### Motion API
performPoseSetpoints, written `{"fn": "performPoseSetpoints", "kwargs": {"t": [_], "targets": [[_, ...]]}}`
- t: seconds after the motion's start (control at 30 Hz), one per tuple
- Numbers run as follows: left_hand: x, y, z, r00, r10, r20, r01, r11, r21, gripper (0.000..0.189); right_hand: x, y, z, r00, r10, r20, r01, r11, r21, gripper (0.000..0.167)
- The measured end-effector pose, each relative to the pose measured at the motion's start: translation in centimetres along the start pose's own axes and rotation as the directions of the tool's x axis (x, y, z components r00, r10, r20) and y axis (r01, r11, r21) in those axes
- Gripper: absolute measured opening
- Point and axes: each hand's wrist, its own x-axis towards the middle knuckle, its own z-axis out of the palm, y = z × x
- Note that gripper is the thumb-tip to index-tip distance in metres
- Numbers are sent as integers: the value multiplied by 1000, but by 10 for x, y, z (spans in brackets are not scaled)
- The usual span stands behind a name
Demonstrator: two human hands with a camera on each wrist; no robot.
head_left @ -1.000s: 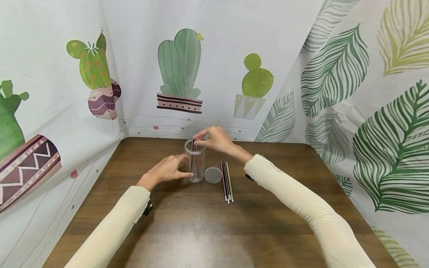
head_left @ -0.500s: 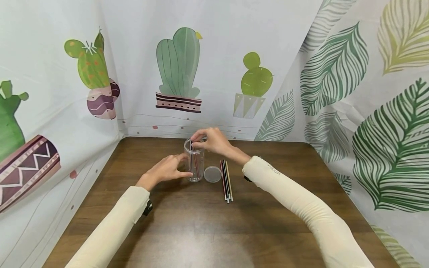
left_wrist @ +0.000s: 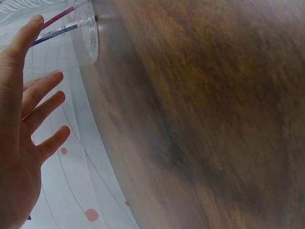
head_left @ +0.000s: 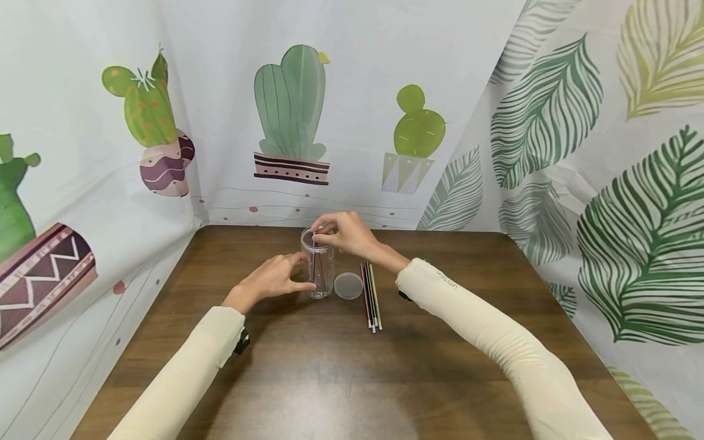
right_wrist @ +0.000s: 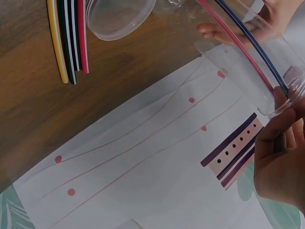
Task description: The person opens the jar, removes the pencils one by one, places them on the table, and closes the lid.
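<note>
A clear plastic jar (head_left: pixel 324 269) stands upright at the back of the table, a red pencil (right_wrist: pixel 238 44) and a blue pencil (right_wrist: pixel 251 39) leaning inside it. My left hand (head_left: pixel 271 278) curves round the jar's left side, thumb in front and fingers behind; in the left wrist view its fingers are spread beside the wall. At the rim, my right hand (head_left: pixel 348 233) pinches the upper ends of the pencils, fingertips just inside the mouth. In the left wrist view the lower ends sit near the jar's base.
Right of the jar lies its round clear lid (head_left: pixel 349 286). Beside that, several pencils (head_left: pixel 372 299) in red, black and yellow lie side by side on the brown wooden table (head_left: pixel 330 379). A white printed cloth (head_left: pixel 231 122) hangs behind and at both sides.
My right hand has shifted slightly left over the jar's mouth, and the pencils' tops have moved left and a little lower with it. The left hand and jar stay in place.
</note>
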Motion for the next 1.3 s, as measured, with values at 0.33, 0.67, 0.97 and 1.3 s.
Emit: {"fn": "performPoseSetpoints", "kwargs": {"t": [0.33, 0.67, 0.97, 1.3], "targets": [[0, 0, -1, 1000, 5, 9, -5, 1000, -28, 77, 4, -3, -6, 1000, 10, -20, -10, 1000, 17, 20], [0, 0, -2, 1000, 16, 5, -16, 1000, -24, 78, 14, -13, -26, 996, -20, -91, 24, 998, 54, 16], [0, -1, 0, 1000, 3, 11, -3, 999, -33, 79, 26, -25, -52, 987, -43, -155, 54, 996, 71, 19], [-1, -2, 1, 1000, -8, 11, 8, 999, -33, 78, 32, -35, -72, 978, -34, -204, 55, 994, 99, 21]]}}
